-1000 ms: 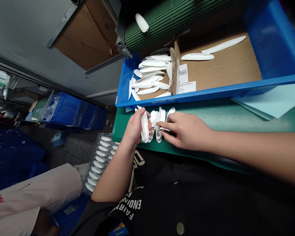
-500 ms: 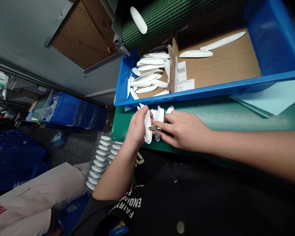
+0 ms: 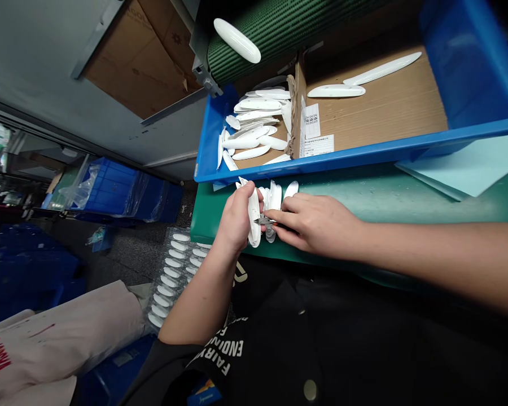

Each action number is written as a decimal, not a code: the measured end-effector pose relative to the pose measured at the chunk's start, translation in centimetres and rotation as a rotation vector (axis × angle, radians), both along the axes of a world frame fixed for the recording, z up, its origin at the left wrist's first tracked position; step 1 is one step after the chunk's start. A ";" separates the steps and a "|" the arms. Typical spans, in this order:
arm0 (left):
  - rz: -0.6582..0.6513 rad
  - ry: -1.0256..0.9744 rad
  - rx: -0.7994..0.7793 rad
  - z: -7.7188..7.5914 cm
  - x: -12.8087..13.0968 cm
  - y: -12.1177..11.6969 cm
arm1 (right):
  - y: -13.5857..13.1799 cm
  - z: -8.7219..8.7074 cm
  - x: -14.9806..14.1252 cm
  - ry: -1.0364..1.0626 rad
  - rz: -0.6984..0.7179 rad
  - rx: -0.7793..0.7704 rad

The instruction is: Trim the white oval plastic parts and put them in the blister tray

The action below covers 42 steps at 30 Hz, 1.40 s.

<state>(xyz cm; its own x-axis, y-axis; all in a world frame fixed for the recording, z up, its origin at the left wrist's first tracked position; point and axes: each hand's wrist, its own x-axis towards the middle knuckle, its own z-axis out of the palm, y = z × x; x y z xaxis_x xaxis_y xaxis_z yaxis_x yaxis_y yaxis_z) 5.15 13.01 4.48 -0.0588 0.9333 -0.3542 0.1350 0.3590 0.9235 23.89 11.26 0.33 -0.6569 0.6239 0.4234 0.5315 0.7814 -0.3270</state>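
My left hand [image 3: 237, 216] is closed around a long white oval plastic part [image 3: 254, 217], its hollow side turned to my right hand. My right hand [image 3: 311, 224] grips small cutting pliers [image 3: 264, 220], and their metal tips reach the held part near its middle. Most of the handles is hidden under my fingers. Beneath and between my hands, several more white parts [image 3: 275, 198] lie stacked on the green table [image 3: 342, 194]. One white part [image 3: 292, 189] lies just beyond my right fingers.
Behind my hands stands a blue bin [image 3: 364, 148] with a cardboard divider [image 3: 299, 107]; white parts fill its left side, two lie right. A green conveyor belt [image 3: 279, 28] carries a white part [image 3: 237, 40]. A tray of white parts [image 3: 169, 276] and a person's light trousers [image 3: 68, 327] are at left.
The white part on the conveyor has shifted slightly and turned closer to level. The person's clothing at left has moved. My hands keep nearly the same pose.
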 end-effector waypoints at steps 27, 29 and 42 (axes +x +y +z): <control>-0.104 0.648 0.203 -0.2 -2.0 0.2 | -0.3 0.6 -0.4 -0.224 -0.042 -0.016; -0.102 0.641 0.195 -0.3 -2.0 0.2 | -0.2 0.3 -0.5 -0.204 -0.022 -0.051; -0.154 0.652 0.161 0.6 -4.0 1.6 | 0.9 -1.0 0.4 0.042 -0.123 -0.127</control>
